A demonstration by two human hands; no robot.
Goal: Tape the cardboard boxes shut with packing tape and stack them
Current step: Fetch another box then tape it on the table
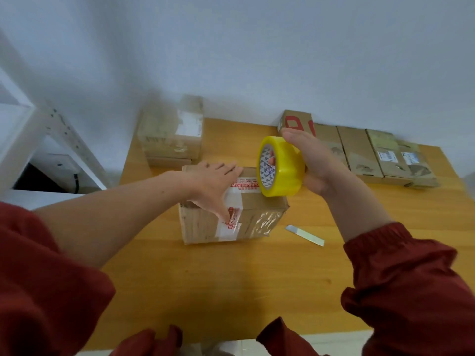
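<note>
At the table's [231, 278] back left stands a stack [172, 134] of two boxes. My left hand [213, 186] lies flat on the middle box [231, 217], fingers straight, thumb down its front face, grasping nothing. Over that box's far right corner, my right hand [316, 165] is wrapped round the tape [280, 167], fingertips in its core. I'd pin the flaps with the palm and draw the strip straight along the seam, taut, then smooth it. A blade [304, 235] lies right of the box. A row [359, 155] of boxes waits beyond.

A small shiny strip [305, 235] is laid on the wooden bench [231, 291]. A white rack [64, 140] is seen far left.
</note>
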